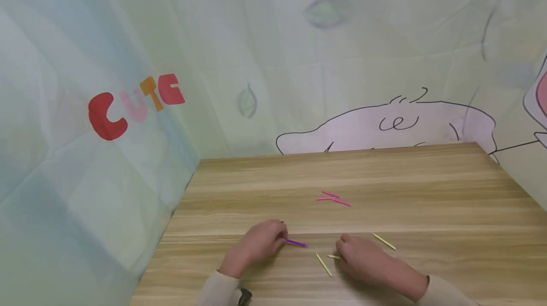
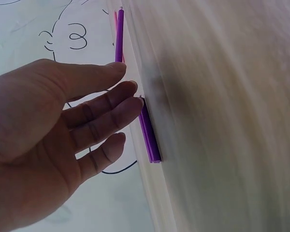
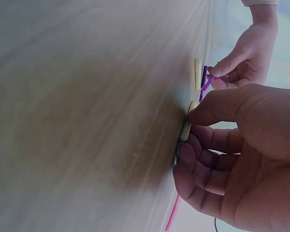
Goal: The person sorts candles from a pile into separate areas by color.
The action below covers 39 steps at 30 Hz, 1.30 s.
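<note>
My left hand [image 1: 260, 242] pinches a thin purple stick [image 2: 119, 36] with a narrow pale tip between thumb and a finger mostly hidden behind it. More purple sticks [image 2: 150, 135] lie on the table just below its other fingertips. To the right, my right hand [image 1: 363, 258] has thumb and fingertips on a short yellow stick [image 3: 186, 126], pinching it at the tabletop. In the head view, one yellow stick [image 1: 324, 264] lies left of that hand and another yellow stick [image 1: 384, 242] lies beyond it to the right.
Several pink sticks [image 1: 333, 198] lie together farther back on the wood-grain table [image 1: 239, 187]. Printed cloth [image 1: 273, 49] hangs behind the table and along its left side.
</note>
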{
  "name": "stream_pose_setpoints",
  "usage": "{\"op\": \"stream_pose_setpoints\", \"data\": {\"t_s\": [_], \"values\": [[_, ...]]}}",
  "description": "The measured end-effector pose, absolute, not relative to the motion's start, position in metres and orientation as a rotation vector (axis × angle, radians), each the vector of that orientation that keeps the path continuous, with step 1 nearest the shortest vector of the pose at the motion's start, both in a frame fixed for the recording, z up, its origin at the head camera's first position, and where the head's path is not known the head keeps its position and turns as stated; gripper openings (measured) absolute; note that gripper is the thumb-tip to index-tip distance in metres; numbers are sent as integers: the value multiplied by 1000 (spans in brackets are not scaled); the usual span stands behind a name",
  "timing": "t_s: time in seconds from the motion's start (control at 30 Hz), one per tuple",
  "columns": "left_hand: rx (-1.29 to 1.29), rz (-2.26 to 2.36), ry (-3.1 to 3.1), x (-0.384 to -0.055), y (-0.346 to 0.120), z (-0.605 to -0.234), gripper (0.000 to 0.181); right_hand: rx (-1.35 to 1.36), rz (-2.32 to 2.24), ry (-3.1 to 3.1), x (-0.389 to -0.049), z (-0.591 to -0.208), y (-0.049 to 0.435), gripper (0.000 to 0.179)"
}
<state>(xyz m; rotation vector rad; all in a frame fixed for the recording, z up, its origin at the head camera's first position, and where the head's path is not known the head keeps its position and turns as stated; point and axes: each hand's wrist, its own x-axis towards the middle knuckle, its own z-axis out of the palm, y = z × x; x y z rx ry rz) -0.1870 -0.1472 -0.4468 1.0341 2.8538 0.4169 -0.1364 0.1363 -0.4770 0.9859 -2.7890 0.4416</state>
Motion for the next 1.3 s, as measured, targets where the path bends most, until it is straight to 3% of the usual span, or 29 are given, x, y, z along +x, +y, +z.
{"op": "stream_pose_setpoints", "data": {"t_s": [1.3], "values": [[919, 470, 2849, -191, -170, -447, 2, 1003, 466, -2773, -139, -479, 137, 19]]}}
